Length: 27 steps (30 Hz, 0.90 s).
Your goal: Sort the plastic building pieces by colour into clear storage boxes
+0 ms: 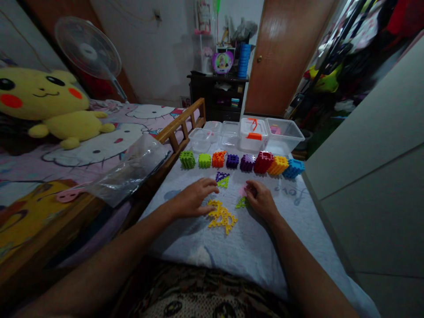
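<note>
My left hand (198, 197) is open, its fingers apart and its thumb over the edge of several yellow plastic building pieces (221, 216) with notched edges. Just beyond its fingertips lie a purple triangular piece (221, 176) and a lime green triangular piece (224, 182). My right hand (260, 196) is curled with the fingertips close to the thumb; whatever is between them is too dark to make out. Beside those fingertips shows a pink patch (243, 190). A green piece (241, 202) lies partly hidden under the same hand.
Behind the pieces stands a row of coloured block stacks, from a green stack (187, 160) to a blue stack (293, 168). Clear plastic boxes (229, 134) and a lidded box with an orange handle (253, 134) sit farther back. A wooden bed rail (182, 128) borders the left.
</note>
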Each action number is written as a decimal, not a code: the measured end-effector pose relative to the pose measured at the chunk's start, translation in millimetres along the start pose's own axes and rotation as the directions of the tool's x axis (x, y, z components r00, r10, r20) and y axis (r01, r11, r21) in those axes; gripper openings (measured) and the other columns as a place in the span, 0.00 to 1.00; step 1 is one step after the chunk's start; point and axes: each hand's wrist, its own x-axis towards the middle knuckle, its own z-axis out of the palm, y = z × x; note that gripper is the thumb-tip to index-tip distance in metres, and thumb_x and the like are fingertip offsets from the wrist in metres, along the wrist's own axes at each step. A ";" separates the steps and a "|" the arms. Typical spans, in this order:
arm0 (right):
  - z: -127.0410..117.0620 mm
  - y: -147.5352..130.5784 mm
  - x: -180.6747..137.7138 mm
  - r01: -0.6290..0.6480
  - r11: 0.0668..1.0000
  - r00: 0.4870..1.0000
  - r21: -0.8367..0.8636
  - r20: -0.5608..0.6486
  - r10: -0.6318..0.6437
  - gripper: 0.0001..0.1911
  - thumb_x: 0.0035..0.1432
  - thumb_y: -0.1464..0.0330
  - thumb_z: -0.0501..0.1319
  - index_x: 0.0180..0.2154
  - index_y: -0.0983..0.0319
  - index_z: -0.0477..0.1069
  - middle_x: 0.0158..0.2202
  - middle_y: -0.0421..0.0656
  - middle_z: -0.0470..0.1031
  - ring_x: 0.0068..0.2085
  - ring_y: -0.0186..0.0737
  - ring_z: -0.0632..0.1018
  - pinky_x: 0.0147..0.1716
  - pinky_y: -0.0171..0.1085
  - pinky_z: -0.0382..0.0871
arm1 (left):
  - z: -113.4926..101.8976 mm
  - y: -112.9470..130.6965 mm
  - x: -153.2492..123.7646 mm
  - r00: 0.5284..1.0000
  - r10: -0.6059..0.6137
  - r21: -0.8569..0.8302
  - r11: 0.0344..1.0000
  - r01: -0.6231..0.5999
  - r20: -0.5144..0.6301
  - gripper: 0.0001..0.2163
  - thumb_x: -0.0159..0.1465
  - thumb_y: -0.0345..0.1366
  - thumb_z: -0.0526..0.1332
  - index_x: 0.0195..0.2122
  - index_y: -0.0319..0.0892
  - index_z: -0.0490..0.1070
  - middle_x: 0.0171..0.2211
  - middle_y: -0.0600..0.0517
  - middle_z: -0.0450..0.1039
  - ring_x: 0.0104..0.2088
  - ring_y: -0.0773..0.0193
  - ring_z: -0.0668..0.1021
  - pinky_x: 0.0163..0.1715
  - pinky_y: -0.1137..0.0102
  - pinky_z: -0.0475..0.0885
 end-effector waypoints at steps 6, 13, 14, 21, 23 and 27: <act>-1.3 0.7 -1.3 0.026 1.000 0.999 -0.011 0.036 -0.026 0.16 0.53 0.71 0.56 0.44 0.64 0.72 0.37 0.48 0.76 0.37 0.43 0.76 0.41 0.42 0.71 | 39.2 22.7 -8.0 0.987 0.005 -0.022 1.000 -0.002 0.161 0.35 0.48 0.47 0.75 0.56 0.45 0.67 0.60 0.41 0.64 0.60 0.45 0.66 0.59 0.52 0.64; -1.3 3.0 0.3 0.007 1.000 0.998 0.001 0.061 -0.007 0.16 0.53 0.72 0.57 0.44 0.63 0.73 0.38 0.47 0.77 0.38 0.42 0.76 0.41 0.42 0.70 | 47.9 8.1 4.4 0.993 -0.015 -0.073 0.997 0.024 0.120 0.21 0.59 0.41 0.67 0.52 0.43 0.70 0.53 0.43 0.70 0.54 0.51 0.71 0.56 0.57 0.66; -2.4 1.2 0.6 0.021 1.000 0.998 -0.009 0.066 -0.020 0.16 0.53 0.72 0.57 0.44 0.63 0.73 0.38 0.48 0.77 0.39 0.44 0.76 0.42 0.43 0.70 | 49.4 5.7 6.1 0.994 -0.025 -0.076 0.997 0.034 0.104 0.19 0.60 0.41 0.67 0.51 0.43 0.70 0.52 0.43 0.71 0.54 0.52 0.71 0.56 0.58 0.67; -7.5 -29.9 -6.5 0.199 0.980 0.964 -0.030 0.187 -0.190 0.16 0.54 0.70 0.62 0.46 0.62 0.74 0.46 0.50 0.75 0.49 0.50 0.71 0.51 0.49 0.63 | 51.2 -5.2 4.8 0.985 -0.170 -0.054 0.984 0.170 0.014 0.19 0.60 0.40 0.66 0.52 0.42 0.69 0.53 0.43 0.71 0.55 0.52 0.70 0.57 0.59 0.65; -4.9 -38.4 -9.7 0.237 0.971 0.945 -0.028 0.238 -0.224 0.18 0.53 0.69 0.62 0.47 0.62 0.73 0.47 0.50 0.75 0.50 0.51 0.70 0.53 0.51 0.61 | 47.9 -8.1 1.1 0.977 -0.210 -0.051 0.976 0.211 0.018 0.20 0.59 0.39 0.67 0.52 0.43 0.69 0.53 0.44 0.71 0.54 0.52 0.71 0.57 0.59 0.66; 2.0 -45.3 -12.7 0.279 0.959 0.918 -0.043 0.303 -0.254 0.17 0.52 0.69 0.63 0.46 0.60 0.74 0.47 0.48 0.75 0.50 0.50 0.71 0.59 0.54 0.54 | 41.8 -14.5 -5.3 0.963 -0.263 -0.072 0.961 0.266 0.052 0.19 0.58 0.41 0.67 0.51 0.43 0.70 0.50 0.45 0.73 0.51 0.53 0.73 0.54 0.60 0.67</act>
